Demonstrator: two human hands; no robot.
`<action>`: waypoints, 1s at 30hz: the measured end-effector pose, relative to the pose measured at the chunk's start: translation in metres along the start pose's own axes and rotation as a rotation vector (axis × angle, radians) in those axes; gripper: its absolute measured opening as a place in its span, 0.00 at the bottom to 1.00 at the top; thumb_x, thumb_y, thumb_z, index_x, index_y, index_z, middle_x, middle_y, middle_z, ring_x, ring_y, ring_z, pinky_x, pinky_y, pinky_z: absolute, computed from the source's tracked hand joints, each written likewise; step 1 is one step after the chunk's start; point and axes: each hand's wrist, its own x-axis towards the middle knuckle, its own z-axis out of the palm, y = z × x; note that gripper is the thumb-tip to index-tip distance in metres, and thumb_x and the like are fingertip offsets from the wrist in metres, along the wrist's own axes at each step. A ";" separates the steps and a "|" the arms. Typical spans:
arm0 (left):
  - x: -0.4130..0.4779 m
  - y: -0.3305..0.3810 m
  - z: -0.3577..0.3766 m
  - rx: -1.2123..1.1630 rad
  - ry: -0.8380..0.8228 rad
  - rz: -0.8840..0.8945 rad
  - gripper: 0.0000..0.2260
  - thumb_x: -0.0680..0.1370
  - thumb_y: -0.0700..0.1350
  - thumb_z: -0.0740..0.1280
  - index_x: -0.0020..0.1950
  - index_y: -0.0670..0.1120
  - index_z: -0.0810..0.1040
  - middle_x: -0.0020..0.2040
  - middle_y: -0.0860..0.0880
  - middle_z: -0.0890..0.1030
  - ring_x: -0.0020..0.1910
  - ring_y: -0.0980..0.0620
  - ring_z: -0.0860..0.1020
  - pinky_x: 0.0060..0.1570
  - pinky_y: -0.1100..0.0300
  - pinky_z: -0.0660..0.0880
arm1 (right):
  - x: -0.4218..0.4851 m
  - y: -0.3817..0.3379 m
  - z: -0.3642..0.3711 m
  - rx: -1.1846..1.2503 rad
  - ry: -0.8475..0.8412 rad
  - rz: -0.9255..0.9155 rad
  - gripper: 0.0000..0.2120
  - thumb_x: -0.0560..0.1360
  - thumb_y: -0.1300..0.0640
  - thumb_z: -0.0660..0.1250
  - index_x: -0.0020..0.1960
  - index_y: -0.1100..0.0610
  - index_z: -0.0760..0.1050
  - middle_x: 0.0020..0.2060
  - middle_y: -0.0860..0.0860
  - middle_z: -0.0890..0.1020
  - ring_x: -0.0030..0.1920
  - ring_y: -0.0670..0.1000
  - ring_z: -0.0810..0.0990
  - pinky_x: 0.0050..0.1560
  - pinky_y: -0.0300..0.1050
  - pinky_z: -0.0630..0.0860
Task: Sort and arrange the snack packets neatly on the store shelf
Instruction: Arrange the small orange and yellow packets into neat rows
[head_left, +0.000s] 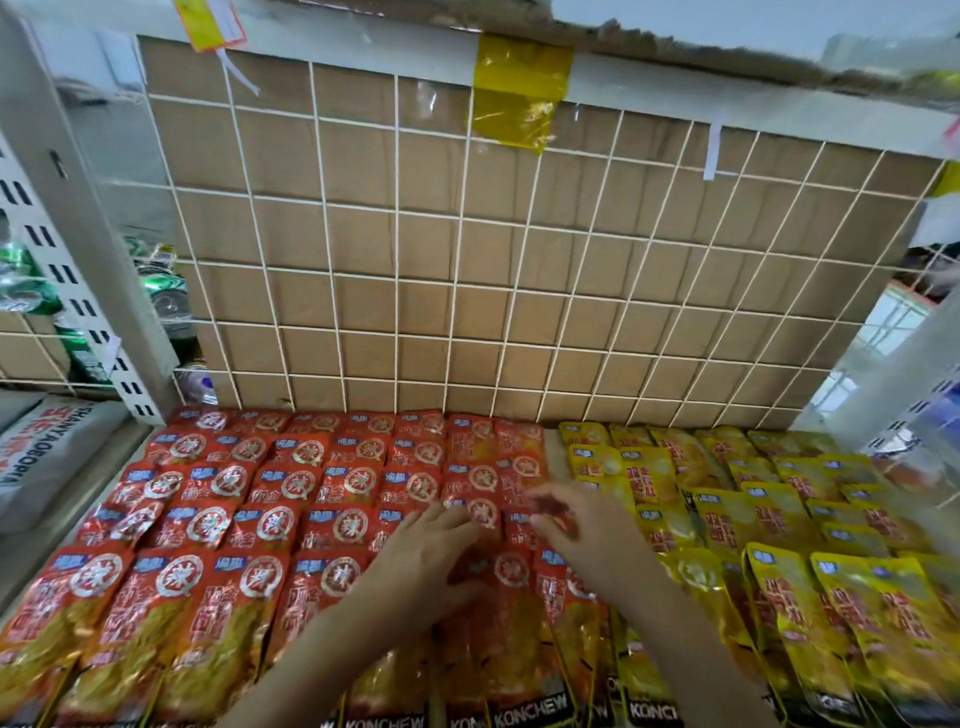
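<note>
Light, slippery red snack packets (353, 525), best pinched at the edges, are pressed by the flat left hand (421, 551); grip of the right hand (576, 525) is indeterminable.

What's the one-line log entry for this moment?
stage: arranging | left hand: fingers spread on red packets | right hand: on red packets, blurred, grip unclear | yellow packets: rows at right, untouched

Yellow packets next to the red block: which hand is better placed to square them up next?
Probably right. The right hand sits at the right edge of the red packets, nearest the yellow packets; the left hand lies further left on the red packets and would have to cross over.
</note>
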 end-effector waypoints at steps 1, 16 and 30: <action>0.001 0.001 0.000 -0.024 0.015 0.000 0.22 0.74 0.57 0.66 0.68 0.56 0.68 0.61 0.59 0.69 0.60 0.60 0.64 0.62 0.64 0.58 | -0.004 0.003 0.000 -0.009 0.002 -0.001 0.13 0.77 0.48 0.62 0.60 0.48 0.74 0.55 0.43 0.77 0.56 0.43 0.74 0.59 0.42 0.70; 0.008 0.011 -0.011 -0.241 -0.078 -0.116 0.18 0.70 0.53 0.73 0.57 0.55 0.73 0.53 0.62 0.70 0.54 0.62 0.69 0.51 0.74 0.66 | -0.031 0.021 -0.010 -0.041 -0.089 0.055 0.09 0.76 0.48 0.65 0.55 0.47 0.75 0.43 0.35 0.72 0.43 0.37 0.70 0.41 0.28 0.65; 0.013 0.030 -0.004 -0.437 0.034 -0.079 0.09 0.75 0.43 0.69 0.49 0.55 0.71 0.47 0.60 0.75 0.46 0.62 0.74 0.42 0.73 0.72 | -0.041 0.020 0.004 0.109 0.035 -0.012 0.28 0.69 0.29 0.53 0.60 0.44 0.72 0.54 0.35 0.70 0.56 0.35 0.68 0.53 0.27 0.63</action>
